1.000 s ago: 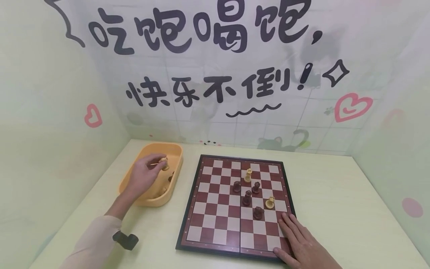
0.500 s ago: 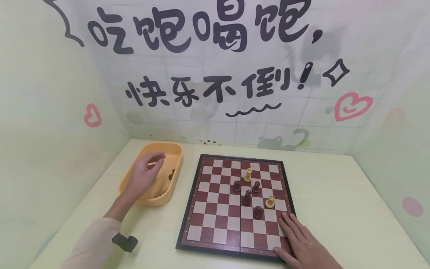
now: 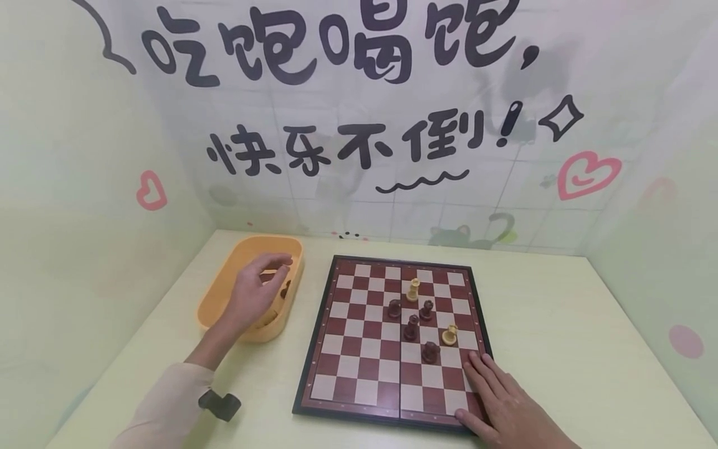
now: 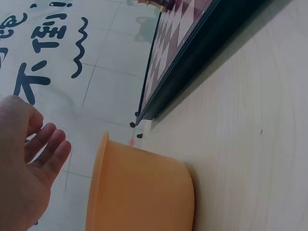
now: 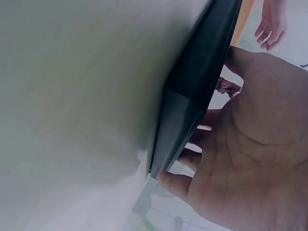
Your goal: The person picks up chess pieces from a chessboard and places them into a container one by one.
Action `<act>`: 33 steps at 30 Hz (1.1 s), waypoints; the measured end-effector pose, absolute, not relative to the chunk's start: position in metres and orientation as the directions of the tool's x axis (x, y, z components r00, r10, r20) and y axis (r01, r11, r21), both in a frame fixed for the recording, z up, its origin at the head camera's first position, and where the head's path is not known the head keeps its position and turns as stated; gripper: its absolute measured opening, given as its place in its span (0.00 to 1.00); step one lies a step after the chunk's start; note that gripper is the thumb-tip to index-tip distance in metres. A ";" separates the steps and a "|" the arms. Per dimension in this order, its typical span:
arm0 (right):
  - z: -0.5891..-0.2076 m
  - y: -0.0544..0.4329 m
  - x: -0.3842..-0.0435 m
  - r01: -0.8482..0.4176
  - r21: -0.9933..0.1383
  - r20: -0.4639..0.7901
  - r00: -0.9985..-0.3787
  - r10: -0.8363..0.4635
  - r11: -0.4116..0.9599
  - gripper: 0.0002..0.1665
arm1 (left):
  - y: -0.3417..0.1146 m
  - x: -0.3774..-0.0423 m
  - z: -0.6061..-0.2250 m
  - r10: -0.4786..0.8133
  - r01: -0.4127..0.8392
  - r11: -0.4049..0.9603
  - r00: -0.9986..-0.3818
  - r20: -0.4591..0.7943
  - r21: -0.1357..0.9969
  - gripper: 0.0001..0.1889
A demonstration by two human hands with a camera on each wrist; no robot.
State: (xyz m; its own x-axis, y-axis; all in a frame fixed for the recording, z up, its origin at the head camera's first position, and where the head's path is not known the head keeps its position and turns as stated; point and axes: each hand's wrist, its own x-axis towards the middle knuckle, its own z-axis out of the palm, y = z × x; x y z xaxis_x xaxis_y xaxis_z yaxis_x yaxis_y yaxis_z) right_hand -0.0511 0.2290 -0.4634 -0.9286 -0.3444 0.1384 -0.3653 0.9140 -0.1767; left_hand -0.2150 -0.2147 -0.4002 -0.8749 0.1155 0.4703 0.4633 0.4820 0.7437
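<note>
My left hand [image 3: 259, 290] hovers over the yellow tray [image 3: 221, 287], fingers loosely bent; no piece shows between them in the left wrist view. Inside the tray, partly hidden by the hand, lie dark chess pieces [image 3: 285, 289] and light ones. My right hand [image 3: 513, 405] rests with extended fingers on the near right corner of the chessboard [image 3: 359, 390]. On the board stand two light chess pieces [image 3: 413, 290] and several dark chess pieces [image 3: 411, 328], mostly on its right half. The right wrist view shows the right palm beside the board's dark edge [image 5: 185, 96].
The board lies on a pale wooden table [image 3: 561, 330], to the right of the tray. A printed curtain [image 3: 359, 212] with black characters closes off the back, and pale walls stand left and right. A black strap piece [image 3: 220, 405] sits at the left sleeve.
One second ago a light chess piece was between my left fingers; half a second ago it was gone from them. The left hand has since shifted right. My right hand stays put.
</note>
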 end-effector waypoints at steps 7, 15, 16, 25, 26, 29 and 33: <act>-0.455 0.230 -0.054 -0.368 -0.152 0.068 -0.930 -0.361 0.918 0.50 | -0.201 -0.213 -0.398 0.134 0.467 0.441 -0.879 0.458 0.767 0.11; -0.455 0.231 -0.054 -0.376 -0.134 0.050 -0.927 -0.373 0.917 0.50 | -0.186 -0.215 -0.398 0.175 0.474 0.415 -0.879 0.444 0.776 0.11; -0.455 0.231 -0.055 -0.378 -0.132 0.049 -0.926 -0.375 0.916 0.50 | -0.184 -0.215 -0.398 0.177 0.473 0.410 -0.880 0.440 0.780 0.11; -0.457 0.234 -0.054 -0.393 -0.101 0.105 -0.918 -0.383 0.914 0.49 | -0.155 -0.215 -0.398 0.239 0.481 0.382 -0.876 0.418 0.789 0.12; -0.458 0.235 -0.054 -0.403 -0.095 0.125 -0.912 -0.390 0.910 0.49 | -0.151 -0.215 -0.398 0.246 0.482 0.393 -0.876 0.416 0.783 0.12; -0.458 0.235 -0.055 -0.418 -0.093 0.144 -0.904 -0.404 0.903 0.48 | -0.141 -0.213 -0.401 0.278 0.480 0.421 -0.876 0.394 0.770 0.13; -0.454 0.233 -0.056 -0.414 -0.121 0.092 -0.910 -0.405 0.902 0.49 | -0.128 -0.210 -0.405 0.322 0.461 0.440 -0.882 0.344 0.771 0.14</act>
